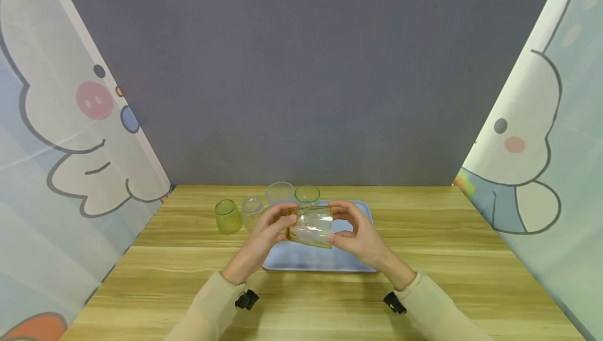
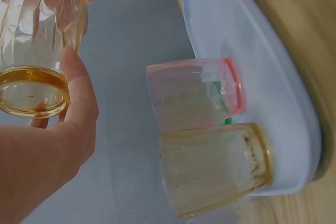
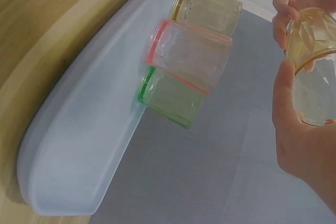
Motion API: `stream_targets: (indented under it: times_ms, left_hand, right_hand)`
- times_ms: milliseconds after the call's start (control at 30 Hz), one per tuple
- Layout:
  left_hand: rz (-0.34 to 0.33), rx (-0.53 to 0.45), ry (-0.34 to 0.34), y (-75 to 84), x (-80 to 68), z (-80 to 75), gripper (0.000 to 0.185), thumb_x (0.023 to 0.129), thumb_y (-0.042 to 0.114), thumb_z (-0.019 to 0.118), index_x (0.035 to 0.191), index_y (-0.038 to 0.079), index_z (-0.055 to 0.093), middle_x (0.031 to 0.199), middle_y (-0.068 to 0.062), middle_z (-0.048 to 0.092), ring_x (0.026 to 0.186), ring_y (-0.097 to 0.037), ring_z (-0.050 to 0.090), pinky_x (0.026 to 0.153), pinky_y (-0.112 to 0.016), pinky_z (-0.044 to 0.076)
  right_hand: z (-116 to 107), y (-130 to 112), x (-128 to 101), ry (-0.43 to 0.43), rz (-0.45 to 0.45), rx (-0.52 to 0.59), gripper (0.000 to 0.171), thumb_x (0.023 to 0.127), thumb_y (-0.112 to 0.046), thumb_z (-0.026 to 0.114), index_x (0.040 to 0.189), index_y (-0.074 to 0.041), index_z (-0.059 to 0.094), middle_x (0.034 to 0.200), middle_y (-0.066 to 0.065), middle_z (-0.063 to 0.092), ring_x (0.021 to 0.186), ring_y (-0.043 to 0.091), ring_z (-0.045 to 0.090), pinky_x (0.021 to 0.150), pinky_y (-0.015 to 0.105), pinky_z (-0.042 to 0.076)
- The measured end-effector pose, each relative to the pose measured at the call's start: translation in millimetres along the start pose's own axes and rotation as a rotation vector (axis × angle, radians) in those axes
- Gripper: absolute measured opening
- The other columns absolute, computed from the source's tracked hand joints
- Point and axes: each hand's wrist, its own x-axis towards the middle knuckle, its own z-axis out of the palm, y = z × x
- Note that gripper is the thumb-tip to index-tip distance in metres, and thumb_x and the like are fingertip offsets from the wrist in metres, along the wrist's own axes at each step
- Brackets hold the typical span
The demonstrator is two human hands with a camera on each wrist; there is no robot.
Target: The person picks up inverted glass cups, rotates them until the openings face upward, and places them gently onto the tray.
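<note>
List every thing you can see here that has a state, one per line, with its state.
Amber-tinted clear plastic cup: on its side, held over the tray by both hands.
Left hand: grips the cup's base end.
Right hand: grips the cup's other end.
Pink-rimmed clear cup: upside down on the tray.
Green-rimmed clear cup: upside down on the tray.
Green plastic cup: on the wooden table.
Pale blue tray: flat on the table.

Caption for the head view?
Both hands hold an amber-tinted cup sideways above a blue tray.
</note>
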Motion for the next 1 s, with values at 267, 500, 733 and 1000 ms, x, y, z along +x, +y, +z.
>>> stream_targets:
  times_ms: [267, 500, 733, 1000]
  left_hand:
    - [0.009, 0.076, -0.007, 9.5, 0.6, -1.5, 0.048, 0.103, 0.03, 0.057, 0.146, 0.008, 0.05, 0.138, -0.013, 0.052, 0.125, -0.027, 0.052, 0.102, -0.05, 0.045]
    - [0.072, 0.115, -0.028, 20.2, 3.9, -8.4, 0.05, 0.105, 0.025, 0.054, 0.147, -0.001, 0.046, 0.143, -0.018, 0.051, 0.127, -0.03, 0.051, 0.097, -0.04, 0.051]
    - [0.155, 0.177, -0.009, 30.3, 5.6, -19.0, 0.04, 0.105, 0.018, 0.055, 0.138, -0.004, 0.054, 0.132, -0.02, 0.059, 0.116, -0.03, 0.059, 0.09, -0.04, 0.057]
    - [0.24, 0.351, 0.065, 37.2, 6.9, -31.1, 0.03, 0.102, 0.013, 0.059, 0.129, 0.0, 0.062, 0.126, -0.018, 0.064, 0.108, -0.027, 0.063, 0.087, -0.035, 0.057]
  right_hand:
    - [-2, -4, 4, 0.025, -0.015, -0.011, 0.061, 0.089, 0.003, 0.072, 0.142, 0.011, 0.041, 0.133, 0.031, 0.046, 0.119, 0.023, 0.051, 0.083, 0.035, 0.06]
    - [-8, -13, 8, 0.063, 0.022, -0.049, 0.062, 0.088, 0.004, 0.071, 0.142, 0.011, 0.042, 0.135, 0.029, 0.048, 0.12, 0.022, 0.051, 0.088, 0.032, 0.057]
    - [-15, -18, 13, 0.059, -0.005, -0.057, 0.061, 0.088, 0.005, 0.07, 0.142, 0.01, 0.043, 0.135, 0.028, 0.049, 0.12, 0.018, 0.051, 0.088, 0.03, 0.057]
    - [-21, -23, 17, 0.055, -0.018, -0.097, 0.063, 0.087, 0.006, 0.07, 0.144, 0.008, 0.042, 0.137, 0.021, 0.049, 0.122, 0.022, 0.052, 0.086, 0.031, 0.058]
